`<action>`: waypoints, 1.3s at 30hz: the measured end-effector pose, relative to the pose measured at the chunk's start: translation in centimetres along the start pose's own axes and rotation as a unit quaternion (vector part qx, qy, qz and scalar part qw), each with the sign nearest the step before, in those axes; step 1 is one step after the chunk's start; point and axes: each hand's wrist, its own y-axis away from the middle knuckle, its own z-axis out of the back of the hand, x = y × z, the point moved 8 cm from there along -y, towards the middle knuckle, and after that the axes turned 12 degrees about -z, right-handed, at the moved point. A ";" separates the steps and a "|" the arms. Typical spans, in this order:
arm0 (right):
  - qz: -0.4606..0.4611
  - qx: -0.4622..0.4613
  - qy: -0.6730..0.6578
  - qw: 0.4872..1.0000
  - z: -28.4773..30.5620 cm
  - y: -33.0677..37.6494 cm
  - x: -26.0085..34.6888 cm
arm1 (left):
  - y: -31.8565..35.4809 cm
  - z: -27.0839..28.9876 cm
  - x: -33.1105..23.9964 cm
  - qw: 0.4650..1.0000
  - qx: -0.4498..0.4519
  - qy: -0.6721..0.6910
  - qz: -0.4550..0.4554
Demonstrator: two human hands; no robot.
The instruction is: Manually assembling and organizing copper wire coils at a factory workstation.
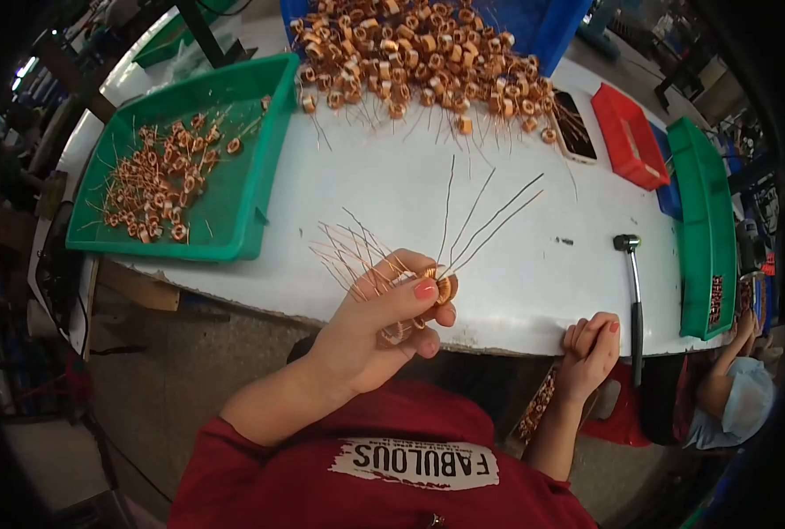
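My left hand [370, 326] is closed around several small copper wire coils, held above the table's near edge. One ring-shaped coil [446, 287] sits between thumb and fingers, with long dark wire ends fanning up and to the right. Thinner copper leads [344, 251] of the other coils stick out to the left, past the fingers. My right hand [590, 348] is closed, fingers curled, at the table's front edge; what it holds, if anything, is hidden. Nearest to it is a hammer-like tool [635, 300] with a black handle, lying partly over the edge.
A heap of copper coils [419, 62] spills from a blue bin [562, 35] at the back. On the left, a green tray [234, 231] holds more coils. A phone [573, 132], a red box [626, 141] and a long green tray [708, 203] line the right. A co-worker [732, 401] sits there.
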 end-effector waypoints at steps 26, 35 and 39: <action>-0.053 -0.007 0.109 0.993 0.0 -0.2 -0.6 | -1.0 0.6 0.9 0.955 -0.139 -0.259 0.030; -0.036 -0.018 0.169 0.985 0.1 0.0 -0.8 | -1.8 -1.4 -5.9 0.933 -0.145 -0.328 -0.033; -0.031 -0.018 0.179 0.983 0.7 -0.1 -1.1 | -2.6 -5.8 -17.9 0.836 -0.087 -0.470 -0.269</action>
